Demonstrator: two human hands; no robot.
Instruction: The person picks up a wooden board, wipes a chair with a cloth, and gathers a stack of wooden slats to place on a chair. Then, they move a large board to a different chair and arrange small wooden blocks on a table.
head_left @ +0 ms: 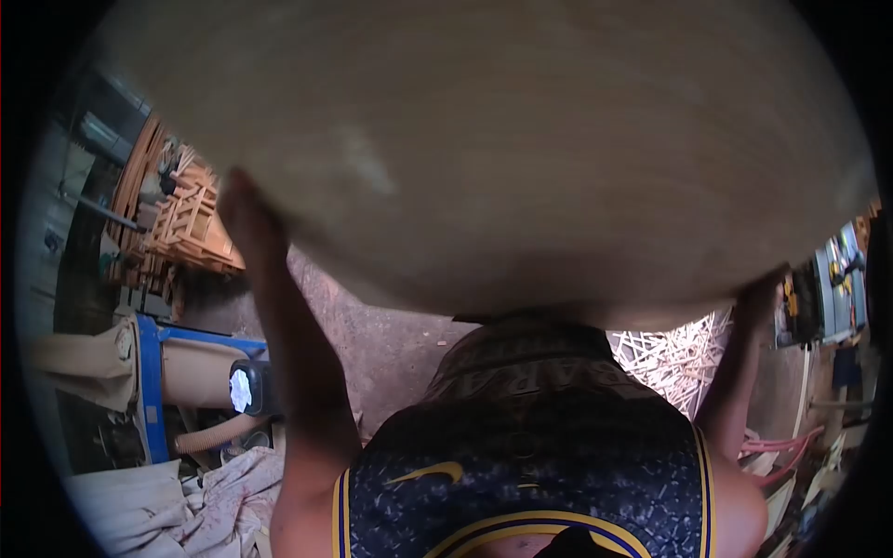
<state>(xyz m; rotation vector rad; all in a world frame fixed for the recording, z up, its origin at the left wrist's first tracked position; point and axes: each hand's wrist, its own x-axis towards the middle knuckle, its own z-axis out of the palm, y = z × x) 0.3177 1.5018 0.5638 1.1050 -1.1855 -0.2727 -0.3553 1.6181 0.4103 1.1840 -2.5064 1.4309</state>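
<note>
A large, pale wooden panel [521, 158] fills the upper view, its near edge close to my torso. My left hand [251, 214] grips the panel's left edge, with some fingers hidden by the panel. At the lower right edge, my right hand [761, 290] also holds the panel; its fingers are mostly hidden and dim. Both arms reach forward from my sides. The panel's face is slightly blurred, with a faint bright patch left of its middle.
Stacked wooden pieces [191, 219] stand at left. Below them is a blue-framed machine [151, 391] with a fabric bag and a ribbed hose [219, 435]. Crumpled cloth [233, 498] lies lower left. Many thin wood offcuts [674, 358] cover the floor at right, near shelves with tools [833, 279].
</note>
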